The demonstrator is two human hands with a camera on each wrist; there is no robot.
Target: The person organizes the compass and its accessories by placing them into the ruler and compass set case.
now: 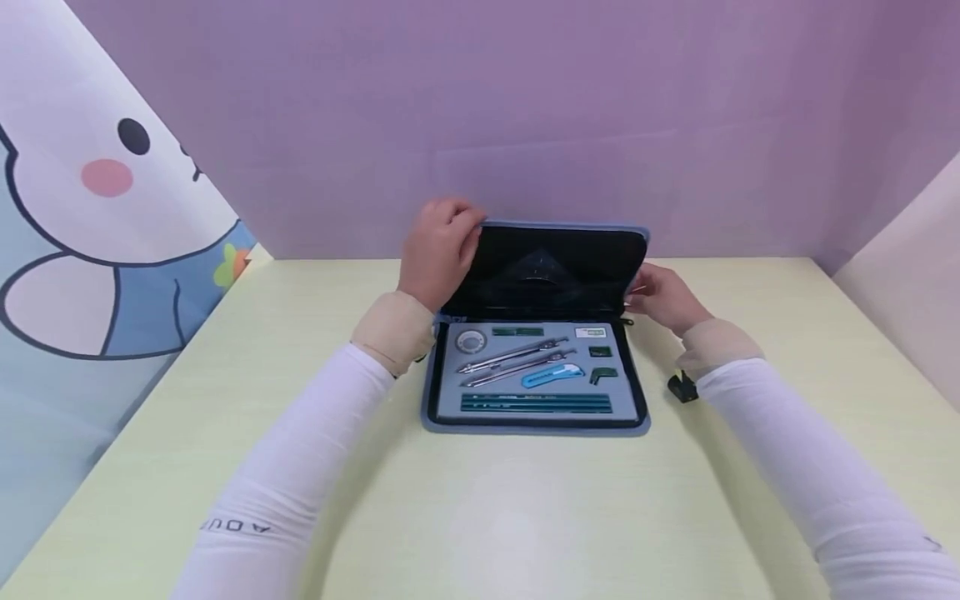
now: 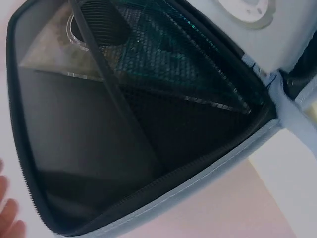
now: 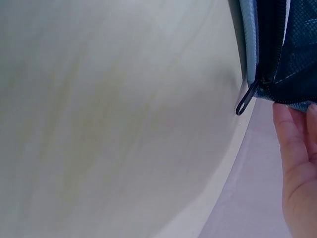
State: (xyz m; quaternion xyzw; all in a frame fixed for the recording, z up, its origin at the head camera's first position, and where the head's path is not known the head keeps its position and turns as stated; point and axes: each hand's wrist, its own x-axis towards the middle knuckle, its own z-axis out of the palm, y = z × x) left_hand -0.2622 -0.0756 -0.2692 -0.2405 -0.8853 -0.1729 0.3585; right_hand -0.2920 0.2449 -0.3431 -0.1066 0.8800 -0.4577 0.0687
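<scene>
A blue zip case (image 1: 536, 432) lies unfolded on the table, its black-lined lid (image 1: 562, 258) raised at the back. In its grey tray sit two metal compasses (image 1: 513, 354), a light blue cutter knife (image 1: 552, 376), several green pencils (image 1: 536, 403), a white eraser (image 1: 590, 332) and a round white piece (image 1: 471, 342). My left hand (image 1: 441, 254) grips the lid's upper left corner; in the left wrist view its fingertips (image 2: 9, 218) show beyond the lid's edge. At the lid's lower right, near a zipper pull (image 3: 246, 99), my right hand (image 3: 299, 158) pinches the edge.
Behind the lid's mesh pocket (image 2: 168, 54) lie clear flat pieces. The pale yellow table (image 1: 525, 517) meets a purple backdrop (image 1: 525, 108) just behind the case. A cartoon-printed cloth (image 1: 67, 250) hangs on the left.
</scene>
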